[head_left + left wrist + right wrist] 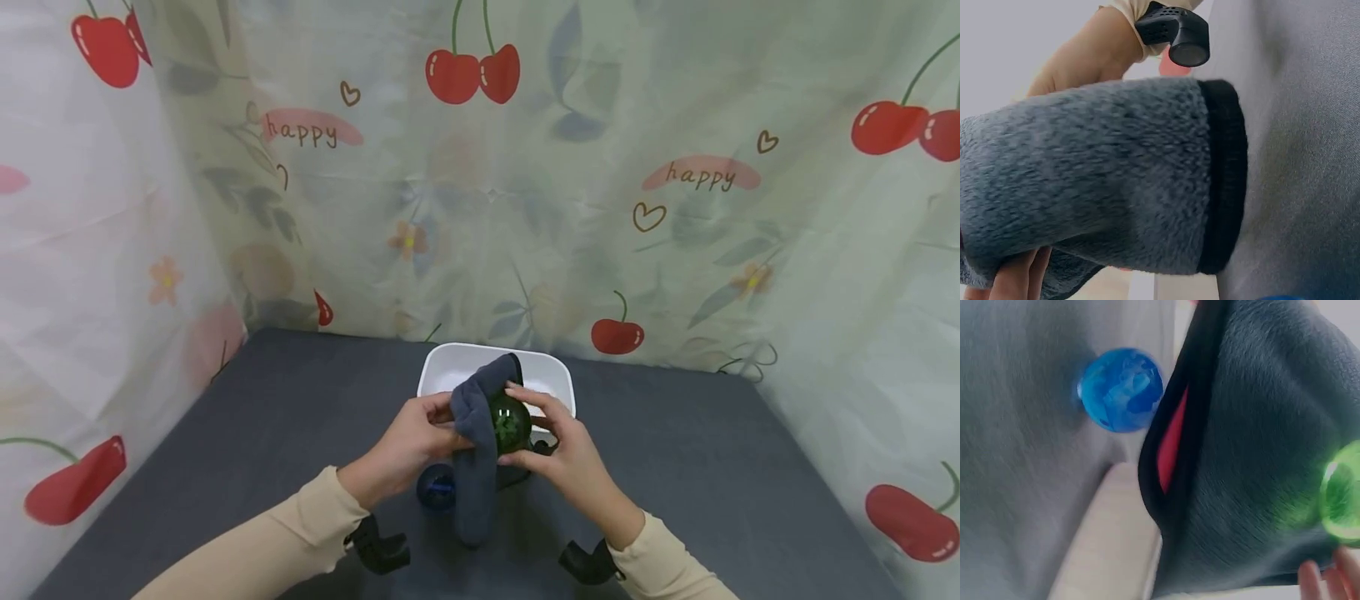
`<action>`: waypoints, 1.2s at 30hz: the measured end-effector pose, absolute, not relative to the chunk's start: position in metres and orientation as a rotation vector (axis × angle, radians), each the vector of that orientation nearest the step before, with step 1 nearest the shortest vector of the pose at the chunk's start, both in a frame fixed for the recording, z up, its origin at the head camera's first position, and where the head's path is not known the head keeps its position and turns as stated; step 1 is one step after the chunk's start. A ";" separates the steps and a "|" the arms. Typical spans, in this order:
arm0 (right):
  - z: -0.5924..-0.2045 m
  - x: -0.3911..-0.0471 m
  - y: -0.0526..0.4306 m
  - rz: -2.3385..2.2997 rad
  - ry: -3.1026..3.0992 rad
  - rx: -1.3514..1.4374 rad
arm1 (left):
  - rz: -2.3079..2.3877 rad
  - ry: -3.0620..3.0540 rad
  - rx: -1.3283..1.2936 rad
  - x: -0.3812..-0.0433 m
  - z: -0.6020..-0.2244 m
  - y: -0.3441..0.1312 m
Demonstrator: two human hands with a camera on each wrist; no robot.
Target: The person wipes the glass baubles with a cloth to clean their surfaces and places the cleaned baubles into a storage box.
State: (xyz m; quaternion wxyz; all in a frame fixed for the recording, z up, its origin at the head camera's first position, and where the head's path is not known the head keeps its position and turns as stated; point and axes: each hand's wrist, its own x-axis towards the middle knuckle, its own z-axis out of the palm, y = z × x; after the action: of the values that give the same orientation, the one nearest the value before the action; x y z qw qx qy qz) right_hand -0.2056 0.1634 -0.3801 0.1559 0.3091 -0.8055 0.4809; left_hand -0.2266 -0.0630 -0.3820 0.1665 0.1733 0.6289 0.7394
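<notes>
My left hand [412,442] grips a dark grey fleecy cloth [474,492] with a black edging, and its lower end hangs down toward the table. Thumb and fingers of my right hand [570,450] hold a green glass ball [512,423] against the cloth's right side. In the left wrist view the cloth [1097,169] covers much of the left hand's work. The right wrist view has the green ball [1344,494] at its right edge, fingertips [1310,581] just below it. A blue glass ball [1122,389] lies on the table, left of the hanging cloth in the head view.
A white rectangular tray [551,375] stands behind the hands, partly hidden by the cloth and right hand. Dark grey fabric covers the table [675,467]. Printed curtains [487,208] close off the back and both sides. Black cameras [381,547] are strapped to both wrists.
</notes>
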 end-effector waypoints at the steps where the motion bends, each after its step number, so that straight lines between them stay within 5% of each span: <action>1: -0.379 -0.206 0.163 1.308 -2.311 0.873 | 2.111 1.798 0.487 -0.227 -0.382 -0.063; 22: -0.377 -0.203 0.165 1.151 -2.316 1.025 | 2.025 1.876 0.536 -0.233 -0.385 -0.073; 30: -0.377 -0.203 0.167 1.688 -2.215 1.042 | 2.065 1.637 0.584 -0.233 -0.385 -0.072; 36: -0.372 -0.200 0.162 1.219 -2.314 0.981 | 2.069 1.655 0.567 -0.231 -0.387 -0.072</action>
State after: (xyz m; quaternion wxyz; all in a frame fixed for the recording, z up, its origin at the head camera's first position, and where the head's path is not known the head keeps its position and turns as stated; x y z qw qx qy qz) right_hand -0.1995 0.1620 -0.3719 0.1733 0.3460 -0.8158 0.4297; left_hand -0.2307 -0.0720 -0.3871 0.2143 0.2045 0.5966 0.7458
